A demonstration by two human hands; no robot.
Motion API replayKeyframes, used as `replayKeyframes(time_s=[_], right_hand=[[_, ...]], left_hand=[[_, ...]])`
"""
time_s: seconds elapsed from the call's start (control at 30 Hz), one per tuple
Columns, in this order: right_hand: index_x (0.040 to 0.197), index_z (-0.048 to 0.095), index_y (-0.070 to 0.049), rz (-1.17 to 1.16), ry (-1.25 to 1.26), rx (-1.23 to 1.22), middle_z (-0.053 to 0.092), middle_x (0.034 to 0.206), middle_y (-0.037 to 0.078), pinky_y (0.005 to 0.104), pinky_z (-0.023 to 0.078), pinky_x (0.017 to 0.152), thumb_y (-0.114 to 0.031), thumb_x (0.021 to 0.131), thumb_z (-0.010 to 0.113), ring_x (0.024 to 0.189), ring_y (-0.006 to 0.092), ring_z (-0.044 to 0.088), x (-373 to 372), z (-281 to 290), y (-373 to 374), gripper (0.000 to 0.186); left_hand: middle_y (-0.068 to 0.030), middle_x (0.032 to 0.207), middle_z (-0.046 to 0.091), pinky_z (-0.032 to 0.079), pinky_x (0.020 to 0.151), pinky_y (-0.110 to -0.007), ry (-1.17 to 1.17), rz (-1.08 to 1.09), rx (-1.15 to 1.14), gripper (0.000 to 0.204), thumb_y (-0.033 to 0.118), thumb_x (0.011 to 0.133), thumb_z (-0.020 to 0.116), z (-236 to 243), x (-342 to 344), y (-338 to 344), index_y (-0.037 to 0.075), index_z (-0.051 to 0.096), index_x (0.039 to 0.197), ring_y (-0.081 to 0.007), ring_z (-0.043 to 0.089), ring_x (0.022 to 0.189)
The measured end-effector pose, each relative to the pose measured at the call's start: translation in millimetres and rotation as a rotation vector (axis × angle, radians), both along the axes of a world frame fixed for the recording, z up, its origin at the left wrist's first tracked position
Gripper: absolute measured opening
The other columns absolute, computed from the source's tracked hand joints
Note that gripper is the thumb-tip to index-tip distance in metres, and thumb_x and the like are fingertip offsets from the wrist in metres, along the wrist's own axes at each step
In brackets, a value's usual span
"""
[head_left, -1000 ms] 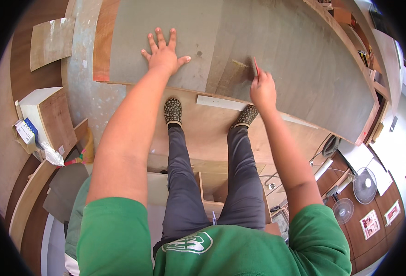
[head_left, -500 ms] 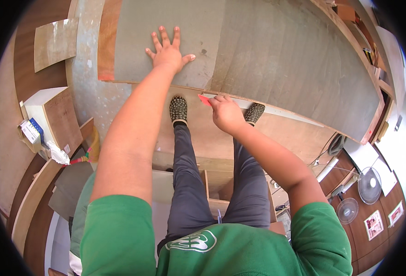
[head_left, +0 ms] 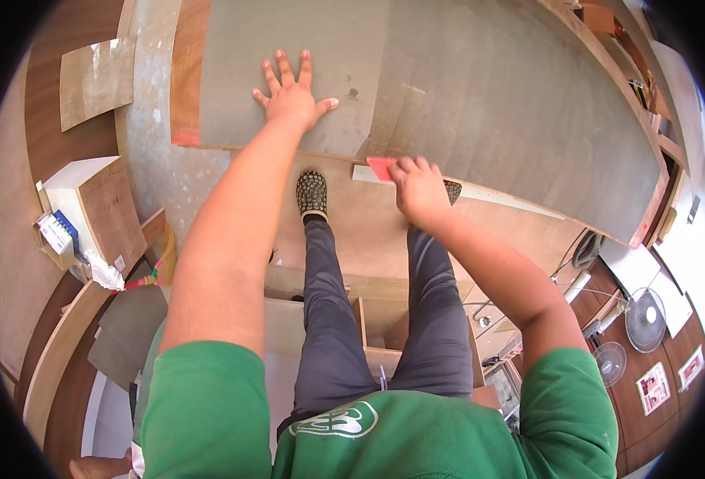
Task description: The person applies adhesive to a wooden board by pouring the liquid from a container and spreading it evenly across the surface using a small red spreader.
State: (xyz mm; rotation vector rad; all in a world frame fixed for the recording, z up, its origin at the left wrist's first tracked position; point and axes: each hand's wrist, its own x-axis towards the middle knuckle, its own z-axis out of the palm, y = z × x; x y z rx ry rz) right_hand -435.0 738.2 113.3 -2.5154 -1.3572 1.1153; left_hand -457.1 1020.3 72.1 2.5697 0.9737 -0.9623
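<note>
My left hand (head_left: pixel 292 92) lies flat, fingers spread, on a large grey sheet (head_left: pixel 480 88) that covers a wooden board. My right hand (head_left: pixel 418 185) is closed around a small red flat tool (head_left: pixel 382 168) at the near edge of that sheet. The tool's red end sticks out to the left of my fingers, beside a pale strip (head_left: pixel 496 194) along the board's edge. My two feet in dotted shoes (head_left: pixel 312 191) stand just below the board's edge, on a brown board (head_left: pixel 368 235).
A brown wooden strip (head_left: pixel 188 72) borders the grey sheet on the left. A white box with a wood panel (head_left: pixel 97 203) and small clutter sit at left. Two fans (head_left: pixel 646 319) stand on the floor at the lower right. Wooden boxes (head_left: pixel 384 327) lie between my legs.
My right hand has drawn the red tool back from the middle of the grey sheet to its near edge, moving left and toward me. My left hand has stayed flat in place.
</note>
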Motion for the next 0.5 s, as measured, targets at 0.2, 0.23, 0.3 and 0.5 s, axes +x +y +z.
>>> replayKeyframes(time_s=[0.2,0.23,0.3,0.5], right_hand=[[0.118,0.069,-0.009,0.302,-0.138,0.278,0.059,0.126,0.007,0.0530,0.034,0.109,-0.016,0.083,0.062,0.128,0.0297,0.045,21.3,18.6,23.6,0.036],[0.110,0.073,-0.009,0.364,-0.187,0.314,0.059,0.126,0.005,0.0547,0.030,0.113,-0.017,0.086,0.060,0.134,0.0290,0.040,30.3,8.5,29.2,0.029],[0.107,0.075,-0.011,0.452,-0.230,0.277,0.058,0.128,0.003,0.0544,0.028,0.115,-0.018,0.087,0.059,0.135,0.0291,0.039,61.3,-4.7,36.9,0.026],[0.105,0.078,-0.019,0.412,-0.246,0.117,0.056,0.133,0.000,0.0549,0.025,0.119,-0.018,0.090,0.058,0.140,0.0293,0.036,136.9,-0.5,38.6,0.025]], left_hand=[[-0.0109,0.170,-0.011,0.015,0.120,-0.066,-0.003,0.000,-0.001,0.112,0.070,0.082,0.066,1.5,5.5,-5.2,0.034,-0.004,0.162,-0.0363,-0.008,0.156],[-0.0114,0.170,-0.010,0.016,0.119,-0.066,-0.014,-0.006,0.006,0.113,0.072,0.081,0.066,-0.3,6.9,-4.7,0.034,-0.004,0.162,-0.0366,-0.007,0.156],[-0.0113,0.170,-0.010,0.016,0.119,-0.066,-0.011,-0.001,0.000,0.114,0.072,0.081,0.066,-0.4,10.8,-9.4,0.034,-0.003,0.162,-0.0364,-0.006,0.156],[-0.0103,0.170,-0.010,0.015,0.120,-0.065,0.015,-0.002,0.026,0.112,0.072,0.081,0.065,-1.3,7.0,-5.9,0.035,-0.003,0.162,-0.0350,-0.007,0.156]])
